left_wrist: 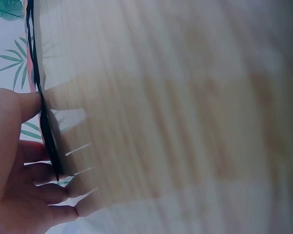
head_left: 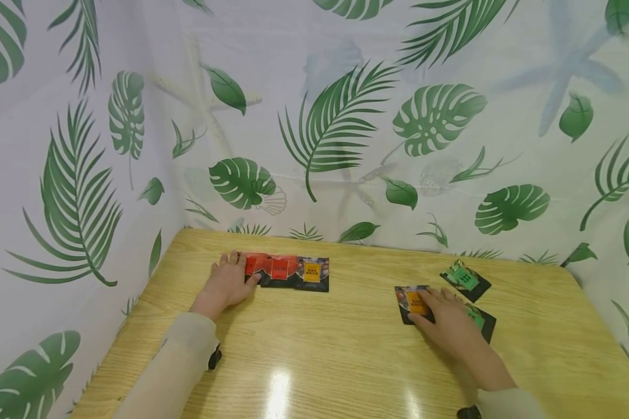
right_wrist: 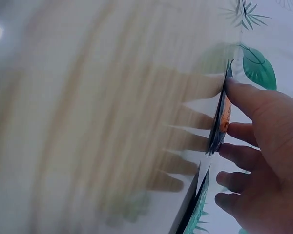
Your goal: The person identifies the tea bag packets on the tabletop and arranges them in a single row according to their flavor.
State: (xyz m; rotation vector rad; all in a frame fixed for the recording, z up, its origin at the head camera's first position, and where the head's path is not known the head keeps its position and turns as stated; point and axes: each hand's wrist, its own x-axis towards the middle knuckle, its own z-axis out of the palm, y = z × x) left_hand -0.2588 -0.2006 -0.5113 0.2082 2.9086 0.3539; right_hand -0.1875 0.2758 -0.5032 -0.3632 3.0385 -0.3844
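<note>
An orange-labelled packet [head_left: 405, 304] lies right of the centre of the frame, low in its middle band, partly covered by the right hand [head_left: 447, 321]. That hand is spread over it, thumb at the packet's lower edge and fingers reaching across its top; the right wrist view shows thumb and index finger touching it and the other fingers loosely bent. A green-labelled packet [head_left: 486, 327] shows partly from beneath or beside the same hand, and another green-labelled packet [head_left: 465, 280] lies tilted just above it.

Left of centre, the left hand [head_left: 228, 284] rests at the end of a row of three packets. Its fingers are spread, touching the left red packet [head_left: 251, 265], with the thumb near that packet's lower edge; the left wrist view shows the packets edge-on, thumb against them. A middle red packet [head_left: 280, 269] comes next, then a yellow-labelled packet [head_left: 312, 272] at the row's right end. The two hands are well apart.

All lie on a wood-grain table [head_left: 340, 343]. Pale sleeves [head_left: 170, 358] enter from the bottom edge, and a leaf-printed cloth [head_left: 272, 134] fills the upper frame.
</note>
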